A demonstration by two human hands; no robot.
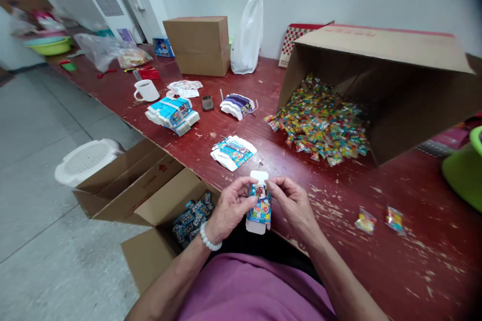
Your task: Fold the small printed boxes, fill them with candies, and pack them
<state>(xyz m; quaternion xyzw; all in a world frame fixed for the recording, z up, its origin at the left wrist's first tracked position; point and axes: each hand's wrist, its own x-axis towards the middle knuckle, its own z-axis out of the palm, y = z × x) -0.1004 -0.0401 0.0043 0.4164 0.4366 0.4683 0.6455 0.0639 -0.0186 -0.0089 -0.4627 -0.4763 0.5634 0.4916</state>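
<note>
At the near edge of the worktop (346, 190), a printed carton (259, 210) is clamped along its left side by the left hand (229, 206) and pinched at its upper right by the right hand (295, 203). Wrapped candies (320, 123) are heaped in a cardboard box (380, 42) at right.

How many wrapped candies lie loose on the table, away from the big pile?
2, both to the right of the right hand: one candy nearer it, and a second candy just beyond, farther right. The forearm may hide more.
</note>
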